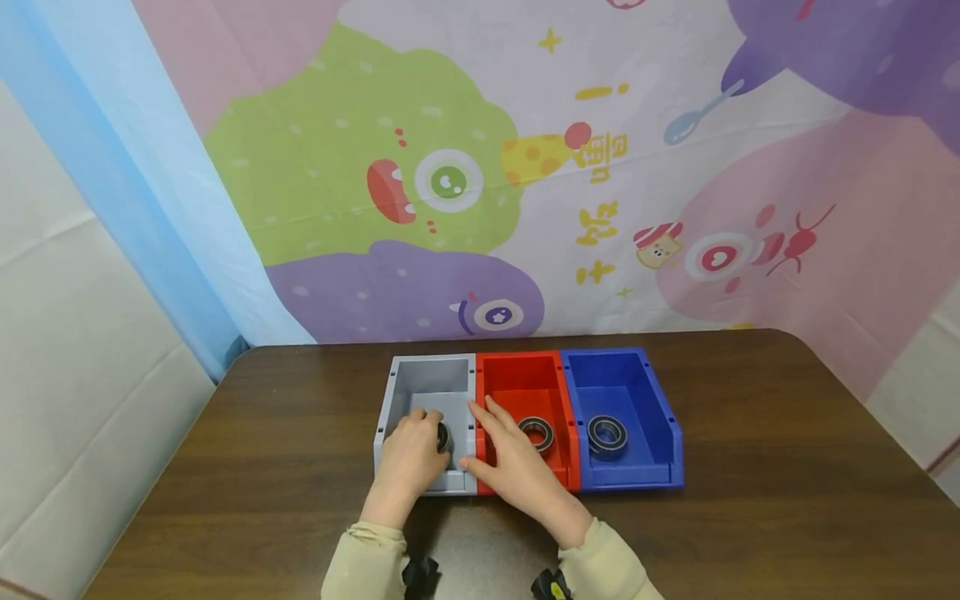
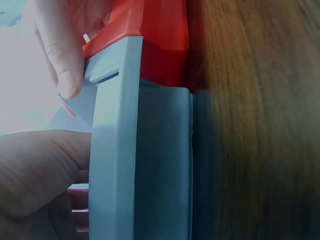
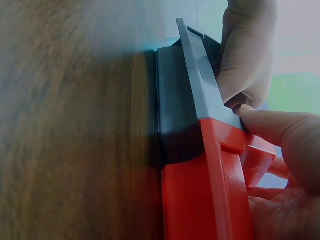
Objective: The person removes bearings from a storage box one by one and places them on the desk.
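My left hand (image 1: pixel 407 454) reaches down into the grey bin (image 1: pixel 381 408), fingers curled round a ball bearing (image 1: pixel 444 437) that it mostly covers. In the left wrist view the bin's front wall hides those fingertips. Over the seam between the grey bin and the red bin (image 1: pixel 572 458) lies my right hand (image 1: pixel 521 475), thumb and fingers extended and touching the rims there. A second bearing (image 1: pixel 550 435) leans inside the red bin, just beyond the right hand. The blue bin (image 1: pixel 667 450) holds a third bearing (image 1: pixel 607 452), lying flat near its front.
The three bins stand side by side on a dark wooden table (image 1: pixel 292 450), near its back edge. Behind the table hangs a cartoon-printed cloth (image 1: pixel 450 108). Pale panels (image 1: pixel 97 350) flank the left side.
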`<act>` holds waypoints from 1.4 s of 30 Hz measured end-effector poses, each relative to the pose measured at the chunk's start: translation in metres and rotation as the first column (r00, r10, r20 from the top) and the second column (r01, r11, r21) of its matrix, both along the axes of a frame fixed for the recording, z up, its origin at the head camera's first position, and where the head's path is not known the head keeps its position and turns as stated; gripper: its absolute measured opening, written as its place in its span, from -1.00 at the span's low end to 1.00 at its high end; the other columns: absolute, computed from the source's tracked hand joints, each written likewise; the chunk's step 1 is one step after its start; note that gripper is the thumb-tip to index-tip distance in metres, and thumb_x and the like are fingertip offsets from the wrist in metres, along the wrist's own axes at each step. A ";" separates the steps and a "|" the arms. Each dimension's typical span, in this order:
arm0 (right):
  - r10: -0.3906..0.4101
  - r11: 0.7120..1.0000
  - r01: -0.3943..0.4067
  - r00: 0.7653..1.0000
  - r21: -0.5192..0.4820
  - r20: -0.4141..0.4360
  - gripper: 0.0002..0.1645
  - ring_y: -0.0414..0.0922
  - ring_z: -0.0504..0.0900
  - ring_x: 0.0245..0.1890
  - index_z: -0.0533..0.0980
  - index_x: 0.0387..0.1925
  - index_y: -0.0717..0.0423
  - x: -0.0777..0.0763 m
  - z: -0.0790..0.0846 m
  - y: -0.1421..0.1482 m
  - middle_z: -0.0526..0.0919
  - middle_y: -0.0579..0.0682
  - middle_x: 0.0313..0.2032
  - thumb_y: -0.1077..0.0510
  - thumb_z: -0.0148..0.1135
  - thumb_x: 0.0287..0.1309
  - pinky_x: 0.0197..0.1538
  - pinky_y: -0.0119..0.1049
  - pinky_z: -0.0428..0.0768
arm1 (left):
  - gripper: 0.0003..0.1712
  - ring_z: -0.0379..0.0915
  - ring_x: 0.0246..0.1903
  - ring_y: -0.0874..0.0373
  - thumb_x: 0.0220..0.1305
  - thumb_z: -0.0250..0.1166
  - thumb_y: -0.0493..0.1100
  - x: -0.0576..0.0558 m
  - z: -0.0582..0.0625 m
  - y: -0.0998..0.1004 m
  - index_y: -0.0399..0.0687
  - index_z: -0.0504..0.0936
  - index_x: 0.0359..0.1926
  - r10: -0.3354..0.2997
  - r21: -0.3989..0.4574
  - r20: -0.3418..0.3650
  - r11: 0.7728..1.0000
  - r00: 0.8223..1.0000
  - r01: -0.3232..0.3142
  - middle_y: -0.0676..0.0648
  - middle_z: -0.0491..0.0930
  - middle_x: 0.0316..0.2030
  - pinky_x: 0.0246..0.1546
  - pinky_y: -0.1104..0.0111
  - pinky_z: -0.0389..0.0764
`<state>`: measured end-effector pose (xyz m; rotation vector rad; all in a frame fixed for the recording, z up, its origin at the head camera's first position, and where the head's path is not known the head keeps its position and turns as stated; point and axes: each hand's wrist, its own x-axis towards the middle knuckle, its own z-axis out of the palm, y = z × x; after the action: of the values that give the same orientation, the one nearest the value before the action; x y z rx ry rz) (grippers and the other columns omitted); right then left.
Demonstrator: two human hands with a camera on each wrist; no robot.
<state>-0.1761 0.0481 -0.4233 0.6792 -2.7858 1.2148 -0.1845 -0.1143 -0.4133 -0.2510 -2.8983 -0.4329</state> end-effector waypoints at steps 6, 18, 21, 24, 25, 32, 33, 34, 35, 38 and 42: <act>0.005 1.000 -0.005 1.000 -0.003 0.006 -0.16 0.17 0.25 0.24 0.12 0.35 -0.02 0.000 0.000 0.000 0.12 0.20 0.32 -0.01 0.24 0.07 0.14 0.14 0.33 | -0.48 0.51 -0.28 -0.11 -0.24 0.41 -0.24 0.000 0.001 -0.001 -0.26 0.57 -0.11 -0.006 -0.003 -0.010 1.000 1.000 0.006 -0.20 0.55 -0.27 -0.36 0.07 0.56; 0.014 1.000 -0.014 1.000 0.008 0.022 -0.15 0.15 0.27 0.23 0.11 0.35 -0.02 0.001 0.003 0.000 0.20 0.21 0.28 -0.02 0.25 0.06 0.16 0.11 0.33 | -0.47 0.50 -0.29 -0.10 -0.24 0.41 -0.22 0.003 0.010 0.001 -0.25 0.57 -0.11 0.000 -0.020 -0.038 1.000 0.999 0.000 -0.20 0.55 -0.26 -0.35 0.09 0.56; 0.017 1.000 -0.017 1.000 0.006 0.021 -0.15 0.17 0.27 0.22 0.11 0.35 0.01 0.001 0.003 0.000 0.20 0.24 0.27 -0.02 0.24 0.07 0.15 0.12 0.33 | -0.44 0.50 -0.27 -0.11 -0.24 0.42 -0.21 0.004 0.012 0.002 -0.25 0.55 -0.08 0.003 -0.018 -0.035 1.000 0.999 -0.003 -0.21 0.55 -0.24 -0.36 0.09 0.56; 0.016 1.000 -0.016 1.000 0.008 0.025 -0.15 0.18 0.28 0.22 0.11 0.35 0.01 0.001 0.003 0.000 0.20 0.25 0.27 -0.02 0.24 0.07 0.15 0.13 0.33 | -0.40 0.49 -0.26 -0.13 -0.25 0.42 -0.21 0.004 0.013 0.002 -0.25 0.53 -0.05 0.008 -0.010 -0.042 1.000 0.999 -0.009 -0.22 0.55 -0.23 -0.37 0.07 0.56; 0.015 1.000 -0.015 1.000 0.009 0.028 -0.15 0.18 0.27 0.22 0.11 0.35 0.01 0.001 0.002 0.000 0.20 0.25 0.27 -0.03 0.24 0.07 0.15 0.14 0.33 | -0.38 0.49 -0.26 -0.13 -0.25 0.42 -0.22 0.004 0.013 0.001 -0.25 0.52 -0.04 0.010 -0.007 -0.045 1.000 0.999 -0.010 -0.22 0.55 -0.23 -0.38 0.07 0.56; 0.013 1.000 -0.014 0.999 0.004 0.038 -0.15 0.18 0.27 0.22 0.11 0.35 0.00 0.001 0.003 0.000 0.20 0.23 0.27 -0.03 0.24 0.07 0.15 0.14 0.32 | -0.42 0.49 -0.29 -0.12 -0.26 0.40 -0.22 0.005 0.016 0.000 -0.27 0.54 -0.07 0.021 -0.008 -0.064 1.000 0.998 -0.021 -0.21 0.54 -0.25 -0.41 0.07 0.56; 0.014 1.000 -0.014 0.999 0.001 0.037 -0.15 0.18 0.27 0.22 0.11 0.35 0.00 0.001 0.003 -0.001 0.20 0.23 0.27 -0.02 0.24 0.07 0.15 0.14 0.32 | -0.44 0.49 -0.29 -0.12 -0.26 0.40 -0.22 0.006 0.017 0.000 -0.27 0.55 -0.09 0.024 -0.010 -0.064 1.000 0.998 -0.025 -0.21 0.54 -0.26 -0.42 0.06 0.56; 0.014 1.000 -0.014 0.999 0.002 0.039 -0.15 0.17 0.27 0.23 0.11 0.35 0.00 0.001 0.003 0.000 0.20 0.23 0.27 -0.02 0.25 0.06 0.15 0.14 0.32 | -0.45 0.48 -0.29 -0.11 -0.25 0.39 -0.21 0.006 0.017 -0.001 -0.27 0.56 -0.10 0.026 -0.011 -0.064 1.000 0.998 -0.027 -0.20 0.53 -0.27 -0.42 0.06 0.56; 0.014 1.000 -0.015 0.999 0.001 0.038 -0.14 0.17 0.27 0.23 0.11 0.35 0.00 0.002 0.003 0.000 0.20 0.23 0.27 -0.02 0.25 0.06 0.15 0.14 0.32 | -0.47 0.48 -0.29 -0.10 -0.25 0.39 -0.21 0.007 0.018 -0.001 -0.27 0.57 -0.12 0.026 -0.013 -0.063 1.000 0.998 -0.027 -0.20 0.53 -0.27 -0.43 0.06 0.56; 0.017 1.000 -0.017 0.999 0.000 0.044 -0.14 0.17 0.27 0.23 0.10 0.35 0.00 0.002 0.004 0.000 0.19 0.22 0.28 -0.01 0.25 0.06 0.15 0.14 0.32 | -0.51 0.48 -0.30 -0.10 -0.23 0.38 -0.21 0.008 0.020 -0.001 -0.28 0.58 -0.15 0.024 -0.011 -0.065 1.000 0.998 -0.024 -0.21 0.53 -0.28 -0.42 0.08 0.56; 0.018 1.000 -0.018 0.998 -0.002 0.063 -0.13 0.16 0.26 0.23 0.09 0.36 -0.02 0.002 0.005 0.000 0.18 0.20 0.29 -0.02 0.25 0.06 0.16 0.14 0.31 | -0.51 0.48 -0.30 -0.09 -0.21 0.39 -0.21 0.010 0.024 -0.001 -0.29 0.58 -0.14 0.020 -0.009 -0.054 1.000 0.998 -0.020 -0.21 0.53 -0.27 -0.41 0.09 0.57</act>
<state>-0.1737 0.0480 -0.4179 0.6791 -2.8356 1.2626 -0.1750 -0.1156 -0.3898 -0.2314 -2.8487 -0.4023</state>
